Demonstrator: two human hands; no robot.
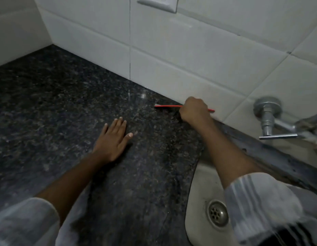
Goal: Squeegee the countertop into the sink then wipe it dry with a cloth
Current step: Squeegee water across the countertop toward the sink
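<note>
1. Surface [47,107]: dark speckled stone, fills left and centre; runs back to the tiled wall [172,55]. Faint wet sheen and streaks near centre-back; elsewhere too dim to tell wet from dry.
2. Left hand [112,139]: palm down, flat on the surface, fingers [118,124] spread and released, holding nothing. Looks like a brace only.
3. Squeegee [167,106]: thin red bar w/ pale tip at its left end, lying low along the surface just beside the wall base. Blade itself too small to make out; contact w/ stone probable, not certain.
4. Right hand [194,110]: clenched in a fist round the squeegee's mid part, red ends showing either side. Arm reaches over the sink's left edge.
5. Sink [195,183]: pale basin, lower right, set into the surface; drain [217,212] visible. Squeegee is near its back-left corner, not yet over it.
6. Tap [268,118]: chrome, wall-mounted, far right above the sink.
7. Cloth: none in view, unless hidden.

Status, by judgement: squeegee stage in hand, working the back strip by the wall. Left to do: draw water rightward into the sink, cover the rest of the surface as needed, then the whole dry-wipe w/ cloth. Roughly early-to-mid task.
</note>
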